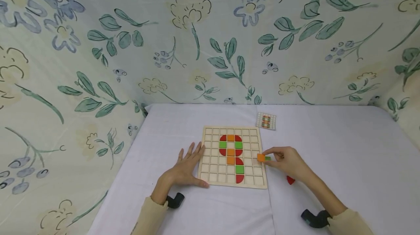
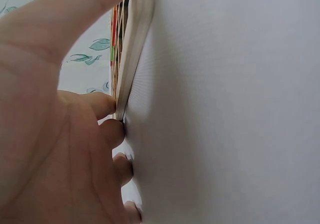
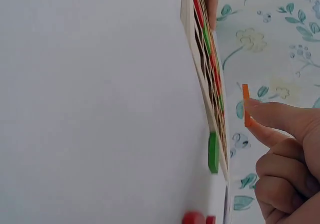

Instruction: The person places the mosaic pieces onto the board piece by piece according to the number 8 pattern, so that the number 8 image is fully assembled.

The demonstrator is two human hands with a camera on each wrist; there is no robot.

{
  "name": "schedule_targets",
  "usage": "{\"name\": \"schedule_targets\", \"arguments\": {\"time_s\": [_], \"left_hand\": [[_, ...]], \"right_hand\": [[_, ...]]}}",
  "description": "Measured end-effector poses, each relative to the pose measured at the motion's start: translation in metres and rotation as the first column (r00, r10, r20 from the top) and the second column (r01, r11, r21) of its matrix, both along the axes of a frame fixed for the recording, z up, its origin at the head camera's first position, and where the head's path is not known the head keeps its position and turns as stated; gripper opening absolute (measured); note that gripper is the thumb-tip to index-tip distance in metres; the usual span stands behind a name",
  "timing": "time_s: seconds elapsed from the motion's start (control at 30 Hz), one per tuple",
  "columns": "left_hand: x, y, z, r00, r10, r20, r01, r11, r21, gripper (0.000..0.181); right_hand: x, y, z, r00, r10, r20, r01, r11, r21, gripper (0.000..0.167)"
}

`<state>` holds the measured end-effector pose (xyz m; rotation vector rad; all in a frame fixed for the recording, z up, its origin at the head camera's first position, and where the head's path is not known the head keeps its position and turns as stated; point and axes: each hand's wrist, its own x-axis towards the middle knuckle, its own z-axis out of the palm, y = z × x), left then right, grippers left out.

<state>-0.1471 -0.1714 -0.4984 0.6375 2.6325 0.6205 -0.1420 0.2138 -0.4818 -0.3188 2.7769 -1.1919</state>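
My right hand (image 1: 288, 160) pinches a square orange tile (image 3: 246, 105) between thumb and index finger, raised above the right edge of the wooden grid board (image 1: 210, 159). With fingers spread, my left hand (image 1: 185, 171) rests along the board's left side; its fingertips touch the edge and the thumb lies by the near left corner. Red rounded tiles (image 1: 240, 179), green square tiles (image 1: 240, 169) and orange square tiles (image 1: 231, 160) sit in the cells, forming a shape like a 9. A loose green tile (image 3: 213, 152) stands beside the board's right edge, partly behind the orange one in the head view.
A small pattern card (image 1: 266, 121) lies beyond the board's far right corner. Loose red pieces (image 1: 290, 180) are on the white cloth (image 1: 229, 209) under my right wrist. Black wrist mounts (image 1: 176, 200) stick out at both wrists. A floral curtain (image 1: 210, 38) hangs behind the table.
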Motion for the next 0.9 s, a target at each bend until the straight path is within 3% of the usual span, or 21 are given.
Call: {"name": "schedule_targets", "arguments": {"time_s": [0.17, 0.4, 0.53, 0.73, 0.9], "left_hand": [[0.000, 0.000, -0.001, 1.000, -0.005, 0.003, 0.005, 1.000, -0.005, 0.138], [0.001, 0.000, -0.001, 1.000, 0.000, -0.002, 0.000, 1.000, -0.004, 0.138], [0.001, 0.000, 0.000, 1.000, 0.000, -0.004, 0.000, 1.000, 0.007, 0.138], [0.001, 0.000, 0.000, 1.000, 0.003, -0.009, -0.003, 1.000, 0.009, 0.137], [0.001, 0.000, 0.000, 1.000, 0.000, -0.009, 0.000, 1.000, -0.005, 0.138]], "right_hand": [[0.013, -0.028, -0.003, 0.994, 0.089, 0.069, -0.084, 0.994, -0.072, 0.026], [0.025, -0.063, -0.008, 0.974, 0.206, 0.090, -0.193, 0.971, -0.140, 0.023], [0.029, -0.078, -0.008, 0.971, 0.211, 0.114, -0.198, 0.973, -0.120, 0.022], [0.031, -0.088, -0.007, 0.979, 0.183, 0.090, -0.181, 0.983, -0.035, 0.021], [0.031, -0.089, -0.009, 0.980, 0.180, 0.089, -0.177, 0.983, -0.039, 0.022]]}}
